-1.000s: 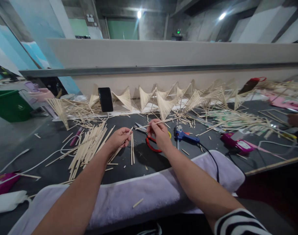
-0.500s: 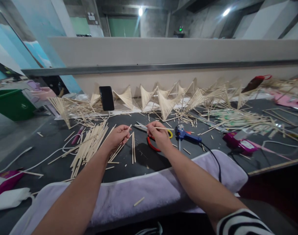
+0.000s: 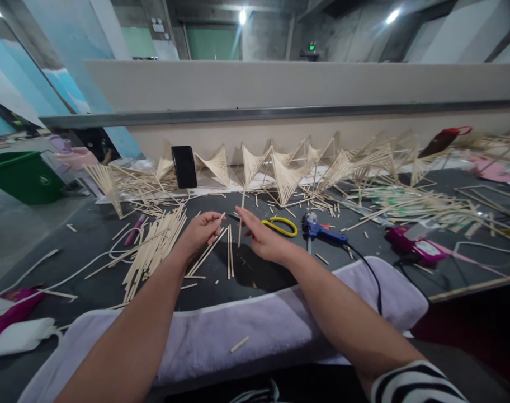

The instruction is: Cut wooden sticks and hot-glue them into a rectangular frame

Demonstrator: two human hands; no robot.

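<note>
My left hand [image 3: 203,230] is closed in a pinch, and the pale tip of a short wooden piece [image 3: 222,216] pokes out between thumb and forefinger. Facing it, my right hand [image 3: 261,236] holds a thin wooden stick [image 3: 242,200] near its fingertips, the stick pointing away from me. Under the right hand lie scissors, whose yellow handle [image 3: 283,226] shows while the rest is mostly covered. Two wooden sticks [image 3: 230,257] lie side by side on the dark table between my hands. A loose pile of sticks [image 3: 152,252] spreads left of my left hand.
A blue glue gun [image 3: 328,234] with a black cord rests to the right. Fan-shaped stick structures [image 3: 286,176] line the back beside a black phone [image 3: 184,167]. A lilac towel [image 3: 238,330] covers the front edge. A magenta device [image 3: 416,246] sits farther right.
In my right hand the stick has swung from lying sideways to pointing away from me. Its fingers have straightened and shifted slightly left. My left hand stays nearly in place.
</note>
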